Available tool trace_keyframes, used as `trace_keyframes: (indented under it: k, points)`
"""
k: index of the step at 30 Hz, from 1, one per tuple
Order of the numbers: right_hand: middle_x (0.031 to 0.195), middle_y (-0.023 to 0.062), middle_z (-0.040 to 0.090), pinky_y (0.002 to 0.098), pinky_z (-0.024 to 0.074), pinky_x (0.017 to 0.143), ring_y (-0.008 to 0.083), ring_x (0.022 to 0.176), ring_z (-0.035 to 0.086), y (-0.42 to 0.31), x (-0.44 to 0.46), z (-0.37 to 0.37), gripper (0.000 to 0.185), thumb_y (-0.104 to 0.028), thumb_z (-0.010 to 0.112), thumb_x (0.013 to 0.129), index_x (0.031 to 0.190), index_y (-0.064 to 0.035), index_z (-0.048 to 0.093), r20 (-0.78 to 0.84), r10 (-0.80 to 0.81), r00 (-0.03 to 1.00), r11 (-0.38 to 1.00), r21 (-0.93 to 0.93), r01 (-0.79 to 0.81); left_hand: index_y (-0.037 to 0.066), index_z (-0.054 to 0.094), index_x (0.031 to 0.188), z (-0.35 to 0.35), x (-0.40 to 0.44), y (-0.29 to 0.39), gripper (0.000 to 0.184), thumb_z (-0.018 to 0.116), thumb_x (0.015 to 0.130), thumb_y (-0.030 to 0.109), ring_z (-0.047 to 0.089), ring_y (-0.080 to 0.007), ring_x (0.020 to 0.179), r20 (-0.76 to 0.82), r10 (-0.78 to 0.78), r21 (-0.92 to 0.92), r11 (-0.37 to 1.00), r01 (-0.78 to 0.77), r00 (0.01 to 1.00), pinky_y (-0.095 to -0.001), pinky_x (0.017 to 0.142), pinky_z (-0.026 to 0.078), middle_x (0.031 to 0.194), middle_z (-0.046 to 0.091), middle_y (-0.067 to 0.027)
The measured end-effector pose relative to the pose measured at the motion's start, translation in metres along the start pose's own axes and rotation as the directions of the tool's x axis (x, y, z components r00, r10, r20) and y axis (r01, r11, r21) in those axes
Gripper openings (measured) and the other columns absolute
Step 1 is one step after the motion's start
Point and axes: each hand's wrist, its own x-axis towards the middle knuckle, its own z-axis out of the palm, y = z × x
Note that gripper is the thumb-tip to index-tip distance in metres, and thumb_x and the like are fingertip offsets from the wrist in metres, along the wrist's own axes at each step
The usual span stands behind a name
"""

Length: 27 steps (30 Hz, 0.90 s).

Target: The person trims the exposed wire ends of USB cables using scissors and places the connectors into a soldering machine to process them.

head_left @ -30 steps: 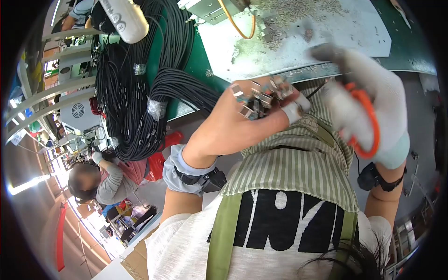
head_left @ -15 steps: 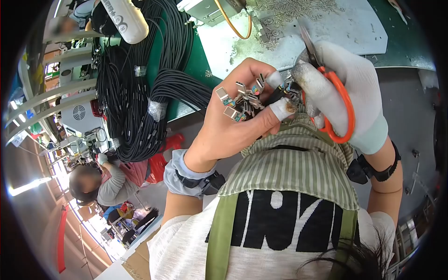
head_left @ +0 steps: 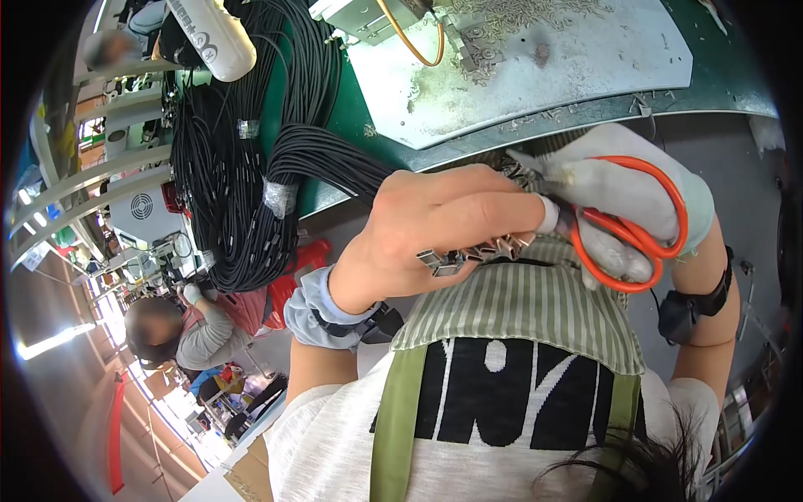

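Note:
My left hand (head_left: 443,219), bare but for small white covers on some fingertips, is closed around a bunch of cable ends with metal plug connectors (head_left: 442,263). The back of the hand now faces up and hides much of the bunch. My right hand (head_left: 627,171), in a white glove, is closed on scissors (head_left: 679,205) with orange handles. Their blades point left, beside the connectors near my left fingertips. Whether the blades touch a cable is not visible. Black cables (head_left: 330,163) run from a taped bundle on the left toward my left hand.
A green table (head_left: 364,109) carries a pale board (head_left: 468,109) strewn with small metal pieces (head_left: 519,12). On it stands a grey-green machine (head_left: 368,17) with a yellow tube. Coiled black cables (head_left: 217,184) hang at the left. A co-worker (head_left: 188,326) sits further left.
My left hand has rolled over, turning its back upward and the connectors downward. My right hand has moved down and right, and the scissors have swung from pointing up to pointing left.

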Motion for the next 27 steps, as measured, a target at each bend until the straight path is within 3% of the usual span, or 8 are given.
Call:
trace_keyframes:
  k: [4, 5, 7, 12, 15, 20, 24, 27]
  points:
    - [0.058, 0.0081, 0.056, 0.0253, 0.0438, 0.048, 0.0155, 0.047, 0.054, 0.01, -0.003, 0.01, 0.01, -0.007, 0.057, 0.081, 0.084, 0.0019, 0.058, -0.126, -0.219, 0.968, 0.957, -0.22, 0.188, 0.005, 0.058, 0.103, 0.002, -0.001, -0.006, 0.017, 0.056, 0.086, 0.004, 0.054, -0.0118, 0.048, 0.111, 0.091, -0.14, 0.987, -0.075, 0.99, -0.0206, 0.043, 0.041, 0.064, 0.059, -0.011]
    - [0.059, 0.0087, 0.056, 0.0256, 0.0442, 0.049, 0.0164, 0.048, 0.055, 0.012, -0.004, 0.012, 0.01, -0.007, 0.058, 0.08, 0.085, 0.0018, 0.058, -0.15, -0.277, 0.949, 0.933, -0.278, 0.229, 0.004, 0.056, 0.105, 0.008, -0.004, -0.006, 0.021, 0.058, 0.083, 0.001, 0.054, -0.0111, 0.05, -0.025, -0.065, -0.442, 0.896, 0.047, 0.998, -0.0213, 0.043, 0.04, 0.068, 0.06, -0.0097]
    - [0.061, 0.0099, 0.057, 0.0261, 0.045, 0.051, 0.0181, 0.051, 0.056, 0.015, -0.005, 0.016, 0.011, -0.006, 0.06, 0.078, 0.086, 0.0015, 0.058, -0.188, -0.394, 0.9, 0.871, -0.391, 0.299, 0.003, 0.054, 0.107, 0.016, -0.006, -0.004, 0.031, 0.061, 0.078, -0.007, 0.053, -0.0098, 0.054, -0.111, -0.447, -0.901, 0.422, 0.1, 0.888, -0.0227, 0.042, 0.038, 0.076, 0.062, -0.0071]
    - [0.065, 0.0102, 0.057, 0.0284, 0.0475, 0.061, 0.0209, 0.059, 0.059, 0.015, -0.006, 0.026, 0.019, -0.006, 0.063, 0.074, 0.092, -0.0012, 0.06, -0.326, -0.296, 0.898, 0.866, -0.488, 0.109, 0.002, 0.045, 0.111, 0.0, -0.001, 0.003, 0.025, 0.054, 0.088, -0.002, 0.046, -0.0061, 0.053, -0.14, -0.609, -0.783, 0.551, 0.289, 0.781, -0.0208, 0.043, 0.032, 0.074, 0.057, -0.0047]
    - [0.068, 0.0089, 0.058, 0.031, 0.0483, 0.067, 0.0216, 0.064, 0.06, 0.016, -0.002, 0.027, 0.022, -0.007, 0.065, 0.072, 0.094, -0.0031, 0.06, -0.299, -0.409, 0.862, 0.854, -0.46, 0.245, 0.001, 0.041, 0.119, 0.019, 0.005, 0.011, 0.037, 0.056, 0.086, 0.006, 0.032, -0.0047, 0.043, -0.234, -0.625, -0.72, 0.626, 0.299, 0.745, -0.0202, 0.039, 0.023, 0.063, 0.046, 0.0004]
    - [0.072, 0.0068, 0.059, 0.0361, 0.0483, 0.077, 0.0219, 0.073, 0.061, 0.011, -0.004, 0.015, 0.029, -0.008, 0.067, 0.069, 0.097, -0.0052, 0.062, -0.072, -0.505, 0.86, 0.594, -0.751, 0.287, 0.0, 0.04, 0.119, 0.02, 0.007, 0.012, 0.036, 0.054, 0.085, 0.001, 0.038, -0.0057, 0.044, -0.179, -0.615, -0.774, 0.57, 0.277, 0.768, -0.0197, 0.041, 0.027, 0.069, 0.05, -0.0009]
    - [0.071, 0.0066, 0.06, 0.0354, 0.0499, 0.07, 0.024, 0.068, 0.061, 0.023, -0.005, 0.021, 0.029, -0.007, 0.067, 0.068, 0.097, -0.0053, 0.062, 0.009, -0.513, 0.858, 0.452, -0.847, 0.279, -0.001, 0.04, 0.12, 0.019, 0.004, 0.007, 0.038, 0.054, 0.085, 0.0, 0.044, -0.0077, 0.048, -0.114, -0.632, -0.755, 0.556, 0.347, 0.766, -0.0194, 0.044, 0.031, 0.074, 0.054, -0.003]
    - [0.071, 0.0066, 0.06, 0.0339, 0.0498, 0.066, 0.0246, 0.065, 0.06, 0.025, -0.009, 0.023, 0.028, -0.007, 0.068, 0.068, 0.095, -0.0048, 0.063, -0.019, -0.456, 0.89, 0.523, -0.815, 0.25, -0.001, 0.04, 0.118, 0.024, -0.001, -0.001, 0.035, 0.055, 0.085, -0.001, 0.051, -0.0102, 0.053, -0.133, -0.545, -0.75, 0.601, 0.275, 0.828, -0.0196, 0.047, 0.037, 0.076, 0.057, -0.0046]
